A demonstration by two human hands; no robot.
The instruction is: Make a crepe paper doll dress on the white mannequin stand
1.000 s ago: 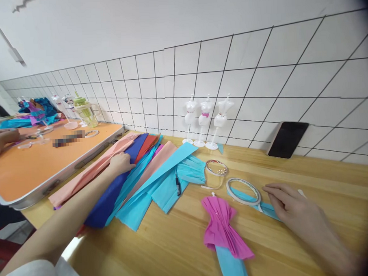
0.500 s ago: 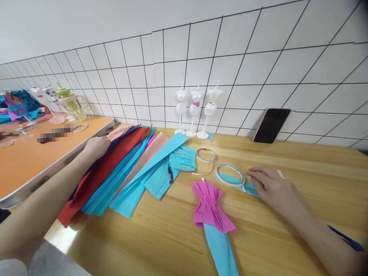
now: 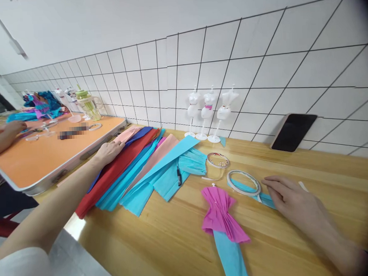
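The left hand point(image 3: 109, 152) lies on long, multicoloured, crepe-like sheets point(image 3: 118, 167) at the table's point(image 3: 152, 245) left, grip unclear; the right hand point(image 3: 293, 196), loosely half-open, rests well right of them. They overlap fanwise.

Coloured sheets point(image 3: 137, 167) on wooden table point(image 3: 164, 244)

Left hand point(image 3: 109, 152) outstretched, palm down; right hand point(image 3: 297, 199) loosely curled.

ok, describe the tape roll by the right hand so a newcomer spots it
Find the phone leaning on the tiled wall, then come down the wooden table to the person's right hand. The white tape roll is the ring just left of it. A blue strip shows through its hole, whereas the smaller ring behind shows beads.
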